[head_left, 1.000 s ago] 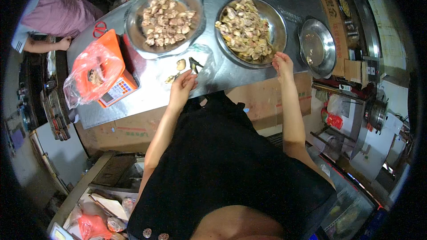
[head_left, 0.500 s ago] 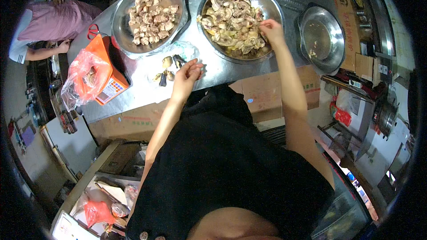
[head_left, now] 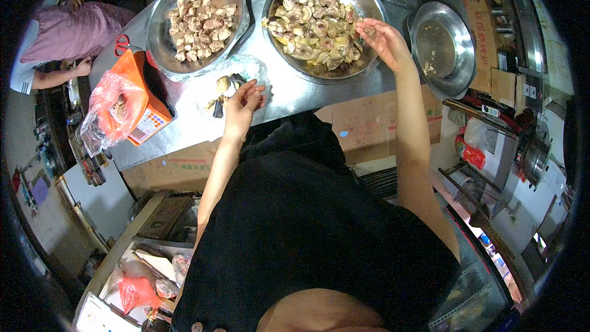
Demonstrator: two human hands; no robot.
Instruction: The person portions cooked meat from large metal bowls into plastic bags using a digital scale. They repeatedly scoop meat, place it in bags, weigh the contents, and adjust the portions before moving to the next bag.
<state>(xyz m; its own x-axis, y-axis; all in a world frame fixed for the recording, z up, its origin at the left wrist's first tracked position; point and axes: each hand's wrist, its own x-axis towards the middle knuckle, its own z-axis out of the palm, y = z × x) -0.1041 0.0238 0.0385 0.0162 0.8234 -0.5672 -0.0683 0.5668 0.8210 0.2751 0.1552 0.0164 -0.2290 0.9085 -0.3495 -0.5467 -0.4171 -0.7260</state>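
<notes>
A steel bowl (head_left: 370, 1) holds a heap of pale, yellowish cut meat pieces (head_left: 316, 24). At its right side, my right hand (head_left: 388, 46) is turned partly palm up. Its fingertips pinch a small brownish piece of meat (head_left: 370, 32) just over the bowl. My left hand (head_left: 241, 110) hovers by the table's near edge, loosely curled with fingers apart and nothing visible in it. Beside it, a clear plastic bag (head_left: 249, 69) lies flat with several dark and yellowish scraps (head_left: 220, 95) on it.
Another steel bowl (head_left: 161, 21) with browner meat chunks stands left. A basin (head_left: 452, 43) with a few crumbs is on the right. An orange scale (head_left: 150, 107) bears a plastic bag, with red scissors (head_left: 122, 43) behind it. Another person's arm (head_left: 58, 75) rests at the table's left.
My right hand has turned from reaching down at the heap to palm partly up, with a piece at its fingertips. The left hand stays near the scraps. The view has shifted slightly.
</notes>
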